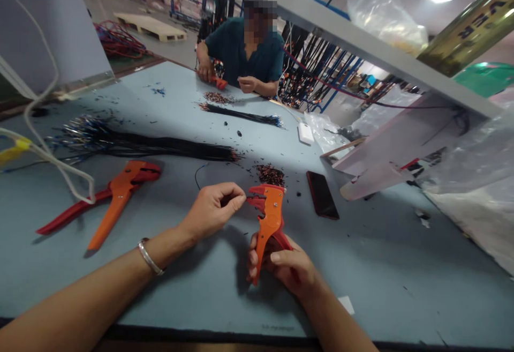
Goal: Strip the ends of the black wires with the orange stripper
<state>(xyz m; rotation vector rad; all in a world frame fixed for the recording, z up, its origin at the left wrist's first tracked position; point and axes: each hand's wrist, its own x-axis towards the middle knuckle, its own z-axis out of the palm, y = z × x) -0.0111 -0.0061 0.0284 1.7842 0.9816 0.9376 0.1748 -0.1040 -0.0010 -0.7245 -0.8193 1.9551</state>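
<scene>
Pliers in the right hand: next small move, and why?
Probably a gentle squeeze of the pliers: the right hand grips them around the handles, their jaws look open, and the left hand pinches what looks like a thin wire right at the mouth.

Gripping org./red stripper (pixel 272 215) in R hand (pixel 296 266), aimed L; pinching thin blk wire (pixel 196 178) w/ L hand (pixel 212 206) at stripper's mouth. Noted: 2nd stripper (pixel 122 187) near L, blk wire bundle (pixel 164 145) beyond, dark phone (pixel 323 195) to R of clippings pile (pixel 271 173), co-worker (pixel 263 60) at far side.
</scene>
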